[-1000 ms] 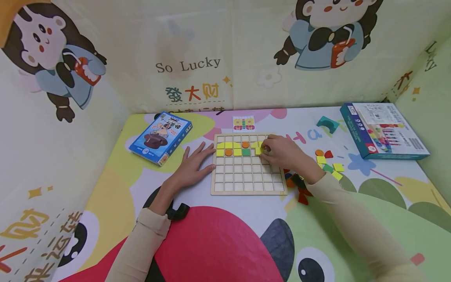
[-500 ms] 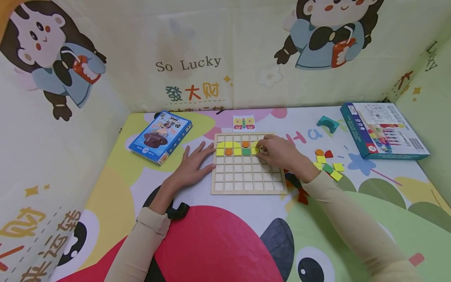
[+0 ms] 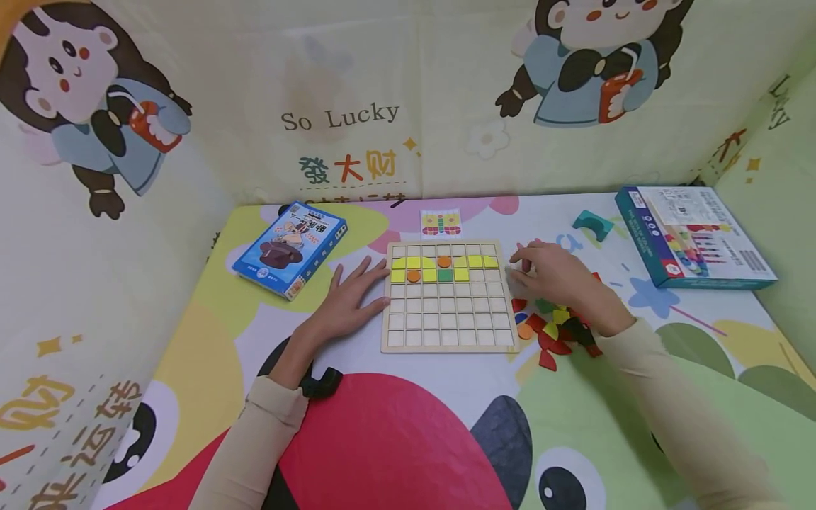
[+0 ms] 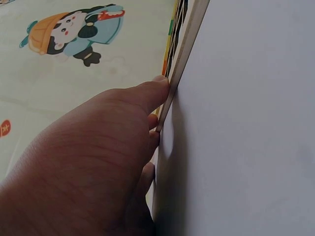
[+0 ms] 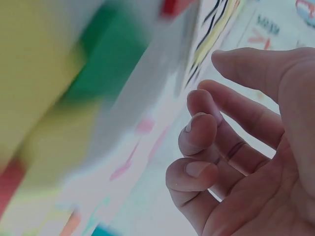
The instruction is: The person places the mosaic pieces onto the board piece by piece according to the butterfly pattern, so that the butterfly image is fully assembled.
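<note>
A wooden grid board (image 3: 446,320) lies on the table, with yellow pieces (image 3: 398,275), orange discs (image 3: 444,262) and a green square (image 3: 445,275) set in two of its upper rows. My left hand (image 3: 344,303) rests flat at the board's left side, fingers spread and fingertips at its edge. In the left wrist view the thumb (image 4: 156,87) touches that edge. Just beyond the board's right edge hovers my right hand (image 3: 554,278), fingers loosely bent with nothing between them. The right wrist view shows its thumb and fingertips (image 5: 199,169) apart.
A butterfly pattern card (image 3: 440,224) lies behind the board. Loose coloured pieces (image 3: 553,333), several red among them, are heaped right of it, partly under the right forearm. A blue box (image 3: 290,248), a larger box (image 3: 696,237) and a teal arch (image 3: 593,224) stand farther out.
My right hand lets go of a yellow square, now lying in a cell right of the green one, and moves right, off the board. The left hand stays put.
</note>
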### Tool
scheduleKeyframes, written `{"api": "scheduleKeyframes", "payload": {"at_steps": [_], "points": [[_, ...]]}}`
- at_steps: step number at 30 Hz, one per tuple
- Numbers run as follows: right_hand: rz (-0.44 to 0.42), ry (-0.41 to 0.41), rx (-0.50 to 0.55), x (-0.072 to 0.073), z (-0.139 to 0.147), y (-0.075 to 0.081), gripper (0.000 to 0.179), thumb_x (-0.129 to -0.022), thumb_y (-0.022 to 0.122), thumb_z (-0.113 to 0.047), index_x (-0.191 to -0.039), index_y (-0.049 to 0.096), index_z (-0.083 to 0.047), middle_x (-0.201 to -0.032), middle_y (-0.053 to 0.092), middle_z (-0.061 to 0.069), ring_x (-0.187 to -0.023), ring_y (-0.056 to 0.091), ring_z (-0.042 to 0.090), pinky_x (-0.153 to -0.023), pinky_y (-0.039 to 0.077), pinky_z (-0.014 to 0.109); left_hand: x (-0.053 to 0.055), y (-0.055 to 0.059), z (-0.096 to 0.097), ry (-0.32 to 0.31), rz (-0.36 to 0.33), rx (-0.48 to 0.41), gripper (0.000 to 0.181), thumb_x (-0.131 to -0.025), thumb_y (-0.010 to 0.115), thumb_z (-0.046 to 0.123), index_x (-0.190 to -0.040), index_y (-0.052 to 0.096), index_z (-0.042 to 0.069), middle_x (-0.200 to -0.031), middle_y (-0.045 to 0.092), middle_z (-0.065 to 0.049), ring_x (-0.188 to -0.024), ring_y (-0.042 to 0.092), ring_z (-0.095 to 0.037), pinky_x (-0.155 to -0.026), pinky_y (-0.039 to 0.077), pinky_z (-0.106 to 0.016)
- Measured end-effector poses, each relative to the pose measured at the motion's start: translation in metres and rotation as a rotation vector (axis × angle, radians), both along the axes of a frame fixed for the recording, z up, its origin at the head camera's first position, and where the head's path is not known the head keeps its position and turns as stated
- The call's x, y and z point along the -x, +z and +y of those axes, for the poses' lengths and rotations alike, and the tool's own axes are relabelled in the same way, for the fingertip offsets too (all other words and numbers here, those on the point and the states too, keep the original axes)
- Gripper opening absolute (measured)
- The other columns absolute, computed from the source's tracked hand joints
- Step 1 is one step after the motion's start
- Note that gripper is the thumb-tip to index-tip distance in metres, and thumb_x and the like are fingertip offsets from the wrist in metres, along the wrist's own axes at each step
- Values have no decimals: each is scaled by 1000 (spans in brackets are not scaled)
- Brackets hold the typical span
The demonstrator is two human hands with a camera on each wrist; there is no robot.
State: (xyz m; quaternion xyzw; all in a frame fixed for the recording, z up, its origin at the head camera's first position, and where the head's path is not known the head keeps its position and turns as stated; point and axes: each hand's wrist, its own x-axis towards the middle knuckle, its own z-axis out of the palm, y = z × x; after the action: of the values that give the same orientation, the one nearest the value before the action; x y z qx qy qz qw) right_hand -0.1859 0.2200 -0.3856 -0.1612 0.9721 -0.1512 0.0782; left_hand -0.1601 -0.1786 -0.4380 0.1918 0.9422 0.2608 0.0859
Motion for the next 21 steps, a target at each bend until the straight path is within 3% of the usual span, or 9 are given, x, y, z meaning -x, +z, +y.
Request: {"api": "scheduleKeyframes", "payload": {"at_steps": [10, 21], "points": [[-66, -74, -7, -9, 81, 7, 38, -99, 75, -23, -126, 71, 3, -99, 72, 16, -89, 60, 26, -68, 52, 29, 2, -2, 0, -2, 10, -3, 66, -105, 58, 49, -164, 40, 26, -177, 30, 4, -170, 9, -26, -133, -10, -64], [-114, -161, -27, -12, 96, -2, 47, -100, 73, -33, -124, 72, 7, -101, 75, 19, -89, 62, 28, -69, 54, 34, 1, -2, 0, 5, 12, 4, 66, -105, 60, 48, -164, 41, 27, -177, 30, 4, -170, 9, -26, -133, -10, -64]]}}
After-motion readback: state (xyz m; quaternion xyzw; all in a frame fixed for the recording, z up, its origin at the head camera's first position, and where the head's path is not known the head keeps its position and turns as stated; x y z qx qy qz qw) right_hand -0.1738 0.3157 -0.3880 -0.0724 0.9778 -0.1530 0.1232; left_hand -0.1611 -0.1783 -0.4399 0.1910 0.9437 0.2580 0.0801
